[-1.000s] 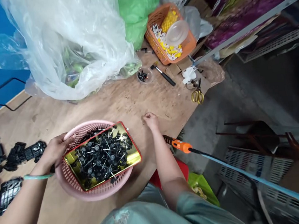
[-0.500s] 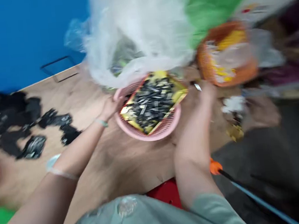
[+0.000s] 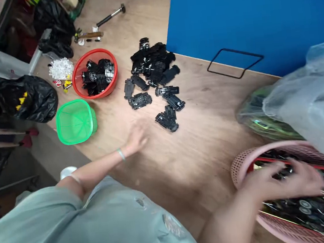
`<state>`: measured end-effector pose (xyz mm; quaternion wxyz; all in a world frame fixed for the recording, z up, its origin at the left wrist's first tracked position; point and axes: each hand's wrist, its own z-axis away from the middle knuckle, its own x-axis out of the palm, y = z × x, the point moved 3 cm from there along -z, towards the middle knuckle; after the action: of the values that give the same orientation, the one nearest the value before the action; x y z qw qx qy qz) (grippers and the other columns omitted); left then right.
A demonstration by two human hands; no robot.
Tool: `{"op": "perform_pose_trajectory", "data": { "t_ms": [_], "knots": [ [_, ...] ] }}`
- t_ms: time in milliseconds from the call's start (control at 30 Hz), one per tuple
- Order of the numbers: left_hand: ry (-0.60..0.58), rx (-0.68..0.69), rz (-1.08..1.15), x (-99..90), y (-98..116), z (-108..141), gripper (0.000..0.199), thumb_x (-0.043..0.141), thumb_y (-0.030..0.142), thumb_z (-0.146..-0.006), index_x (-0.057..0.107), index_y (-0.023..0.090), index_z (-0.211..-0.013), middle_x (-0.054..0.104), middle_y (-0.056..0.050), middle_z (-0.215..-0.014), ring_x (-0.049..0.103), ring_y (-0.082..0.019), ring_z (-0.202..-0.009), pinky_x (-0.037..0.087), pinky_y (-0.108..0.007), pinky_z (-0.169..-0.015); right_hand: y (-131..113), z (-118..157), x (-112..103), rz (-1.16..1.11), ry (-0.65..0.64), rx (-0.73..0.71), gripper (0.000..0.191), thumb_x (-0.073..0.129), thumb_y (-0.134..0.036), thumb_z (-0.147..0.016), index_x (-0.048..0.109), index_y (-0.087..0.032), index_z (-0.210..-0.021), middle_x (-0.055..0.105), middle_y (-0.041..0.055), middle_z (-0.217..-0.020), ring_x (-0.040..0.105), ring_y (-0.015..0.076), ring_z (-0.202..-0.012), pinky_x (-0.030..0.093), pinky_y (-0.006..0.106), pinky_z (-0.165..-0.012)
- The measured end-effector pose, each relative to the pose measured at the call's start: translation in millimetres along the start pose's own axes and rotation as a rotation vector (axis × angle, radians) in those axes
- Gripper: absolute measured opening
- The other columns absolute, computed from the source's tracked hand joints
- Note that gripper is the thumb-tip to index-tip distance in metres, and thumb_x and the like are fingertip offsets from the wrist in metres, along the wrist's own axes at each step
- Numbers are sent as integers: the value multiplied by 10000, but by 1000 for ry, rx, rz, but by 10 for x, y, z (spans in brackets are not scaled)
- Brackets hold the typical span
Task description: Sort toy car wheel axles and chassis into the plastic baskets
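Observation:
My left hand (image 3: 136, 138), somewhat blurred, is over the wooden table just short of a few black plastic toy-car bases (image 3: 167, 119); its fingers look loosely stretched, with nothing visible in them. A bigger heap of the same bases (image 3: 153, 61) lies beyond. On the right, my right hand (image 3: 288, 180) is over a pink basket (image 3: 242, 167), smeared by motion, with thumb and fingers apart. Inside that basket, a red-edged tray holds many small black wheels and thin metal axles (image 3: 304, 207). Whether the right fingers touch any of them is hidden.
A red basket (image 3: 110, 90) of black bases and a green basket (image 3: 76, 139) stand at left. Hammers (image 3: 93, 35), white pieces (image 3: 61, 69) and a black bag (image 3: 34, 99) lie around them. A blue panel (image 3: 226, 16), wire frame (image 3: 240, 76) and plastic bag (image 3: 294, 97) are opposite.
The view has swung left, bringing the red and green baskets into sight. My left hand has left the pink basket's rim for the table. My right hand has come over the pink basket.

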<state>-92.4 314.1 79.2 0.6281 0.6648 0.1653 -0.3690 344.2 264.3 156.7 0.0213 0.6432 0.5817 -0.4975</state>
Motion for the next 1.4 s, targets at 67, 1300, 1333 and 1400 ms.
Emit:
{"op": "perform_pose_trajectory", "data": {
  "t_ms": [67, 1300, 1333, 1400],
  "knots": [
    [240, -306, -250, -721, -736, 271, 889, 742, 377, -865, 365, 66, -1608, 286, -249, -1723, 75, -474, -1640, 140, -696, -1307, -298, 357, 386, -23, -57, -171, 332, 510, -503, -967, 728, -308, -1122, 682, 195, -1146, 619, 417, -1182, 446, 718, -1014],
    [-324, -293, -281, -317, -854, -2117, 726, 929, 262, -676, 637, 120, -1325, 580, -234, -1488, 472, -414, -1427, 388, -528, -1180, -1607, 787, 2596, 106, -981, -82, 342, 878, -320, -681, 727, -218, -970, 560, 111, -1454, 437, 375, -1408, 379, 530, -1206],
    [-331, -295, -229, -318, -878, -2129, 657, 915, 245, -680, 669, 130, -1278, 626, -216, -1440, 518, -397, -1388, 414, -497, -1159, -1582, 675, 2670, 124, -967, -74, 360, 880, -305, -681, 722, -214, -992, 520, 117, -1505, 377, 397, -1459, 328, 564, -1238],
    [-303, -322, -79, -371, -902, -2154, 568, 880, 216, -698, 700, 149, -1232, 709, -181, -1319, 611, -360, -1283, 468, -443, -1098, -1523, 503, 2794, 188, -970, -9, 417, 881, -274, -675, 701, -200, -1044, 489, 147, -1526, 345, 426, -1479, 291, 610, -1245]
  ]
}}
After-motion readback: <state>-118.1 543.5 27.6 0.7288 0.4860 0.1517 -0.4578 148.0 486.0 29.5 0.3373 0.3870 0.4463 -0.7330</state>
